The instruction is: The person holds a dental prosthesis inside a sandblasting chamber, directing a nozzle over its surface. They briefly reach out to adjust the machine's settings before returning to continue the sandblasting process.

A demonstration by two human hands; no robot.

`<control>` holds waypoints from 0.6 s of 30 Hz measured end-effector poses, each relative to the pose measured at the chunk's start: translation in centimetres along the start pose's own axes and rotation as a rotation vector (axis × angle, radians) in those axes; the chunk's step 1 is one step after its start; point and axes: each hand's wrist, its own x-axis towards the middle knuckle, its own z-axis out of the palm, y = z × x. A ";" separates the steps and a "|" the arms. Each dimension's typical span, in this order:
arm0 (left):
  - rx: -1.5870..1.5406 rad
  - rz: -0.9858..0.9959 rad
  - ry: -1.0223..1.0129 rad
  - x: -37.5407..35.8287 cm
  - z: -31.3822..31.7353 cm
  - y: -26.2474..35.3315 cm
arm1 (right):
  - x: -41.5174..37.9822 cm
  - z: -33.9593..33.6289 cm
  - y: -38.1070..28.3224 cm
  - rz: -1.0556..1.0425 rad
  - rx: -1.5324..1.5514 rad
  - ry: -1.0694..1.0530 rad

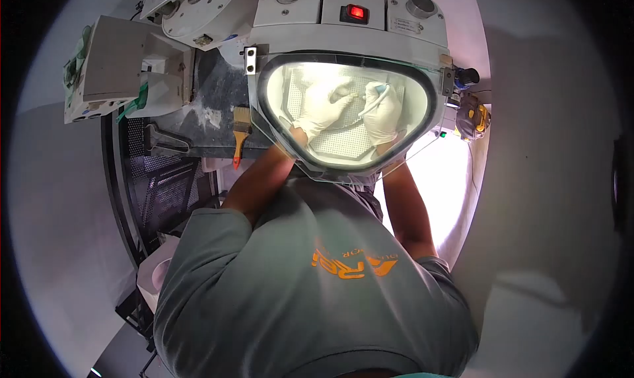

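Note:
Both hands wear white gloves and show through the clear window (422, 147) of a lit white cabinet (284, 37). My left hand (323, 105) is at the left of the chamber, its fingers curled towards the middle; what they hold, if anything, is too small to name. On the right, my right hand (382, 113) is closed around a pen-like handpiece (377, 99) with a bluish end. A thin hose curves between the hands. Below them lies a perforated white floor (340, 143).
A brush (241, 130) with a wooden handle and a metal-framed tool (166, 140) lie on the dusty dark bench (211, 90) at the left. White machines (112, 64) stand behind it. A red switch (356, 12) glows on the cabinet top. A yellow-black tool (471, 117) is at the right.

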 end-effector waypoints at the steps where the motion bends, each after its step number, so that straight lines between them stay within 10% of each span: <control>1: -0.012 -0.028 -0.016 0.0 0.0 0.0 | 0.0 0.1 0.2 -0.042 -0.005 -0.004; 18: 0.066 -0.028 -0.059 0.2 -0.8 0.9 | 0.3 -0.1 -0.7 0.002 -0.035 0.026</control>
